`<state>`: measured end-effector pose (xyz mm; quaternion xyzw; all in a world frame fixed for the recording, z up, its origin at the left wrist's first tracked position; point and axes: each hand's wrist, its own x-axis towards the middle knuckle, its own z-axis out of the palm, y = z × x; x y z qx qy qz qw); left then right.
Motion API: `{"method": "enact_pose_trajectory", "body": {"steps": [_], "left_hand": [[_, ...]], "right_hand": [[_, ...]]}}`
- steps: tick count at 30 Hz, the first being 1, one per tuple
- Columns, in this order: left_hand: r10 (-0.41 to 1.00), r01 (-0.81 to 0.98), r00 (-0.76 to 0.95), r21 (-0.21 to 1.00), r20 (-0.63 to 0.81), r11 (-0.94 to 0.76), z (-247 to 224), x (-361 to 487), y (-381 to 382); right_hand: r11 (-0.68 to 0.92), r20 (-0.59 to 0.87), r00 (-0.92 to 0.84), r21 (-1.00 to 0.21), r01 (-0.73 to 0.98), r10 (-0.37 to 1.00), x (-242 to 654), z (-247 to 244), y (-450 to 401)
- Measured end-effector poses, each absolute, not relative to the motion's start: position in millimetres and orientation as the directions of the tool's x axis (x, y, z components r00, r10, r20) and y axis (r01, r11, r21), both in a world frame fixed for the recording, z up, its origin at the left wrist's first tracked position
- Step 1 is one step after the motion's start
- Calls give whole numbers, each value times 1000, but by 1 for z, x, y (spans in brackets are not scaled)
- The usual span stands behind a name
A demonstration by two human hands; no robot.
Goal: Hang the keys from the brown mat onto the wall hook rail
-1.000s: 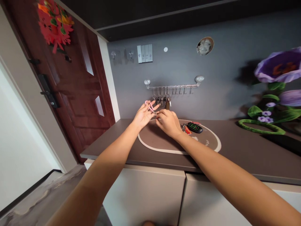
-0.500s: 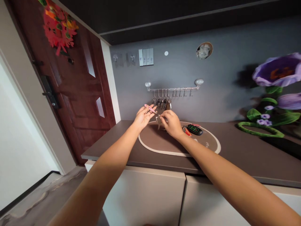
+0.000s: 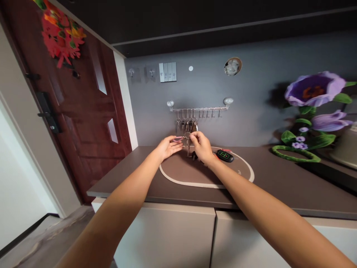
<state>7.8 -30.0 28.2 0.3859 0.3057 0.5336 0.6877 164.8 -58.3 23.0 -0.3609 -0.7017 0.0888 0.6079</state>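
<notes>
Steady work here probably wants the key ring (image 3: 187,133) held still and the pink strap (image 3: 177,139) untwisted. Ring sits between the hands, above the mat (image 3: 192,185). Right hand (image 3: 202,147) pinches ring, thumb to forefinger; left hand (image 3: 167,147) lightly grips strap, lower fingers extended.

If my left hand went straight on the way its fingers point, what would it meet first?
Your left hand would probably meet the keys hanging from the ring that your right hand holds, though depth is unclear in this single view.
</notes>
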Motion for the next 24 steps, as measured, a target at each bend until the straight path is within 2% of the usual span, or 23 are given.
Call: {"method": "enact_pose_trajectory", "body": {"steps": [3,6,10,14,17,24], "left_hand": [[977,-348,215,934,-12,88,26,10,-31],[983,-201,120,973,139,-113,25,14,-35],[892,-142,167,906,419,-399,26,20,-41],[824,-112,221,853,521,-510,27,24,-46],[842,-151,172,858,511,-490,26,26,-47],[930,-415,120,869,347,-270,24,34,-49]], "right_hand": [[719,769,29,-610,335,639,165,23,-56],[702,739,40,-654,282,672,167,22,-51],[692,716,18,-680,242,698,168,18,-46],[678,691,-5,-708,200,723,167,15,-45],[654,661,8,-745,130,751,166,15,-47],[534,536,-34,-844,-55,844,162,21,-58]]}}
